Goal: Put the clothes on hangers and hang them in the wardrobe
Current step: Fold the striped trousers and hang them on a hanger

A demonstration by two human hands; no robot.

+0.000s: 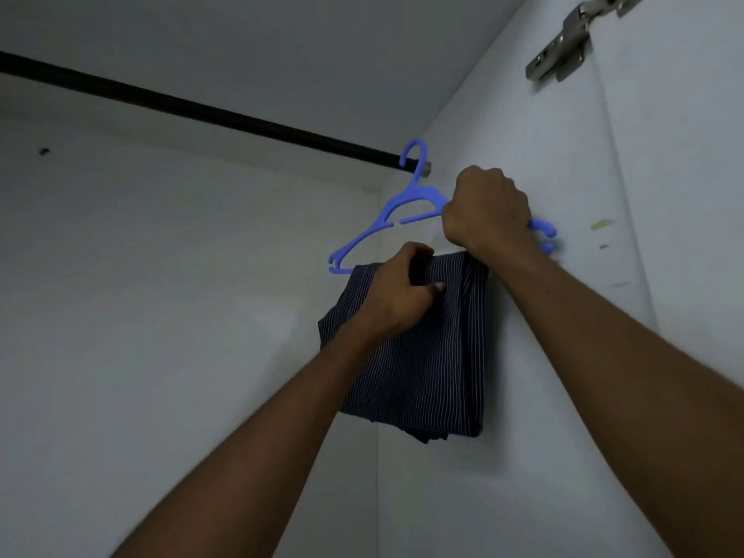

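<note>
Left hand: fingers curled, pinching the top fold of the striped garment just under the hanger's bar.
Right hand: clenched round the blue hanger at its right shoulder.
Garment: draped over the bar, long axis hanging straight down.
Hanger: hook over the dark rail, near the wardrobe's right wall.

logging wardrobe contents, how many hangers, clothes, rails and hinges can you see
hanger: 1
striped cloth: 1
rail: 1
hinge: 1
total: 4
</note>
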